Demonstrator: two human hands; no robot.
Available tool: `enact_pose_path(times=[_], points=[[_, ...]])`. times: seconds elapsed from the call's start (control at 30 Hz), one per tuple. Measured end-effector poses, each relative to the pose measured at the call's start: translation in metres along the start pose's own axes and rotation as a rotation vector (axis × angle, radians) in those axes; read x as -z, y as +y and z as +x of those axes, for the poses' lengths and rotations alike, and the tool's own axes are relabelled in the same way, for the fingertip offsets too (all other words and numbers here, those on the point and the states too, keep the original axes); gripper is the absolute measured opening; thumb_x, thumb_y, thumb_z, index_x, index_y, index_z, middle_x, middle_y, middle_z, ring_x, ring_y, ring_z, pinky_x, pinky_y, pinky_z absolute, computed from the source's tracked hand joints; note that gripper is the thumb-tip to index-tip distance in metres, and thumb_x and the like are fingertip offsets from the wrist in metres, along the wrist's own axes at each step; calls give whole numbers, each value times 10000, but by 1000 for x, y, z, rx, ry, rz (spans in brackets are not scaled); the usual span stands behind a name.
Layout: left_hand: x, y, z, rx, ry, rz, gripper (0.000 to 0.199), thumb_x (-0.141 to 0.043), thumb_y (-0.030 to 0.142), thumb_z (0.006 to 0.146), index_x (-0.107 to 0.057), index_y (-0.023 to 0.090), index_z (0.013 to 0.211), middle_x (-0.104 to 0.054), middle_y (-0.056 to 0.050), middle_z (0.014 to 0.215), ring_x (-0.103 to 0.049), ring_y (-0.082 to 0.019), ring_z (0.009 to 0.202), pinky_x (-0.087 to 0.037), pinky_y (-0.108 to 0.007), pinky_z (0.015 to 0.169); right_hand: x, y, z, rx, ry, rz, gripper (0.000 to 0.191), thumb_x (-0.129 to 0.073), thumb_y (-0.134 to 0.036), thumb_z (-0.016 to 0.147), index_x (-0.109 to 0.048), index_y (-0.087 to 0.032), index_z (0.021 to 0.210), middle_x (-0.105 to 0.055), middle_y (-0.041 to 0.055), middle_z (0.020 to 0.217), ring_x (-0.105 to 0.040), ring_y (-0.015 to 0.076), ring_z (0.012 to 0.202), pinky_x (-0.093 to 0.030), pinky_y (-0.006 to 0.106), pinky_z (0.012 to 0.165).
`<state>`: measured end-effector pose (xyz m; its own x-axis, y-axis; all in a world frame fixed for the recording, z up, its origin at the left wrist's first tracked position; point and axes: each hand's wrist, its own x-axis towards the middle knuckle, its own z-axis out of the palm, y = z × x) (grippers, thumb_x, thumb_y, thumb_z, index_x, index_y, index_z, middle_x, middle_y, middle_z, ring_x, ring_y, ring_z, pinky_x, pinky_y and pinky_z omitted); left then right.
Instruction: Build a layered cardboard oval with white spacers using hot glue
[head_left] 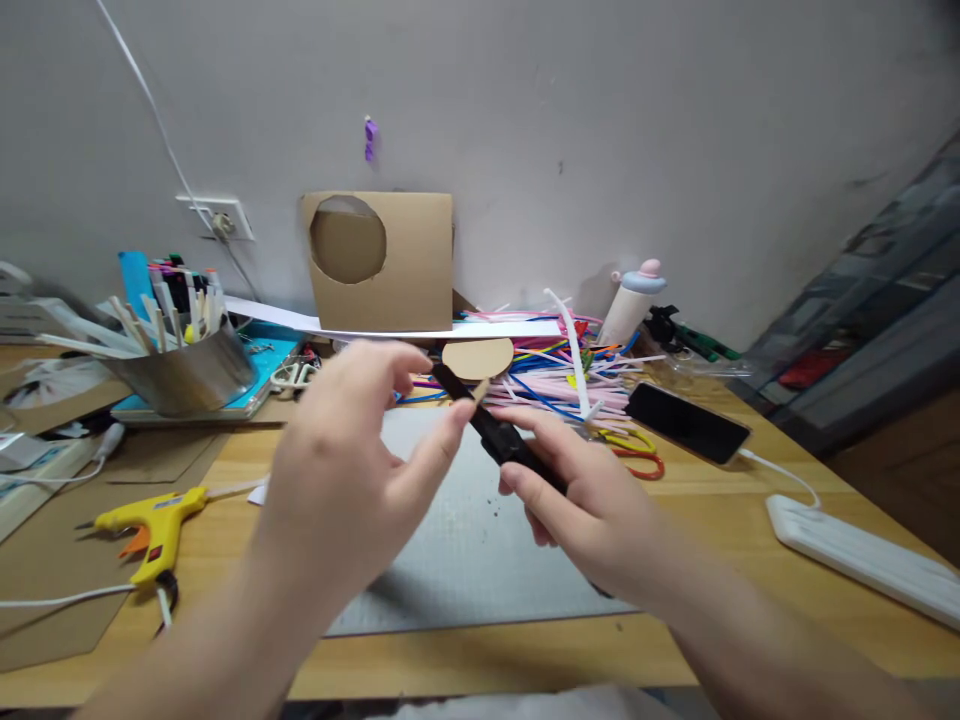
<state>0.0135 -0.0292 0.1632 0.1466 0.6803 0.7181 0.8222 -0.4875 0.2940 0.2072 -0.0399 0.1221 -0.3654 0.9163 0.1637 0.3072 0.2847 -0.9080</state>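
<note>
My right hand (574, 480) is wrapped round a black utility knife (517, 445), which slants up and to the left over the grey mat (450, 540). My left hand (356, 440) hovers at the knife's far end, thumb and fingers apart on either side of it. A small pointed tan piece (481, 390) shows at the left thumb's tip, against the knife; whether it is held there is unclear. Behind the hands lies a rounded cardboard piece (478, 358). Dark crumbs (495, 505) are scattered on the mat.
On the left lie a yellow glue gun (154, 525) and a metal holder (184, 370) full of sticks. A cardboard panel with a round hole (416, 265) leans on the wall. Pipe cleaners (555, 380), scissors (637, 450), a phone (688, 423) and a power strip (862, 560) are right.
</note>
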Motion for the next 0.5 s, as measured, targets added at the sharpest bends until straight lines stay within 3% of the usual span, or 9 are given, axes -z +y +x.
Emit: enact_pose_path(times=[0.07,0.17,0.27,0.4,0.5], points=[[22,6,27,-68,-11,91,181,-549,440,846,-564,261,868,-600,4,780,-566,-169,702,-422,-301,631,11,-27,10,86,-31,-268,375,-492,-272,948,-460,-274,1322,-631,37,926,-584,141,638,-435,263,572],[40,7,58,-136,-129,258,311,-574,491,790,-523,249,602,-513,20,565,-456,-144,503,-302,-287,497,18,-59,21,197,-37,-471,356,-520,-257,928,-499,-260,1283,-654,44,899,-618,215,819,-447,307,685],[43,3,77,-123,-216,401,351,-618,458,730,-497,240,483,-429,26,434,-383,-130,403,-263,-278,466,17,-74,29,238,-21,-546,294,-520,-243,920,-534,-228,1213,-662,47,843,-626,234,835,-446,318,704],[38,1,88,-25,-357,518,352,-642,384,681,-487,232,404,-375,25,343,-357,-125,335,-256,-269,442,11,-79,32,231,-10,-610,258,-528,-256,914,-557,-207,1166,-672,83,942,-628,244,850,-441,312,682],[36,3,90,27,-370,541,390,-646,418,666,-473,225,375,-357,25,318,-318,-113,299,-245,-264,425,8,-77,32,242,-1,-619,266,-530,-234,912,-556,-199,1174,-673,91,971,-623,245,877,-438,312,700]])
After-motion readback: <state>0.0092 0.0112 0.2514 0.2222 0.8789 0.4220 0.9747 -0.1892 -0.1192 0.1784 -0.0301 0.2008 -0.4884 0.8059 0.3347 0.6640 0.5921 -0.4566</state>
